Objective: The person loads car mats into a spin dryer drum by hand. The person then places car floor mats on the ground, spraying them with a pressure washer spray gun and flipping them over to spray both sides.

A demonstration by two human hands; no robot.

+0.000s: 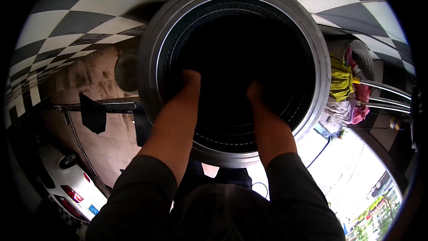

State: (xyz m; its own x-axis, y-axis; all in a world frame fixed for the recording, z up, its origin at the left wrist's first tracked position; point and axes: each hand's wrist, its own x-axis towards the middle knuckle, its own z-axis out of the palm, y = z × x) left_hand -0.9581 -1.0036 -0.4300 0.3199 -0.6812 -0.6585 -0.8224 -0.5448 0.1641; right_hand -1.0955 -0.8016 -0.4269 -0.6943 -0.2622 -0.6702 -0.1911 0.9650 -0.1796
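A large round metal tub [323,78] with a thick grey rim fills the middle of the head view. Rows of small holes run around its dark inner wall. Both my arms reach down through its opening. My left hand [191,76] is inside on the left, and only the part near the wrist shows. To the right of it, my right hand [255,91] also goes down into the dark. The fingers of both hands are hidden in shadow, and whatever they touch cannot be made out.
Yellow [341,78] and pink mop heads with metal handles lie by a perforated metal container [360,53] at right. A dark cloth [92,114] hangs from a rail at left. A white car [73,180] stands lower left. Checkered tiles [91,22] surround the tub's far side.
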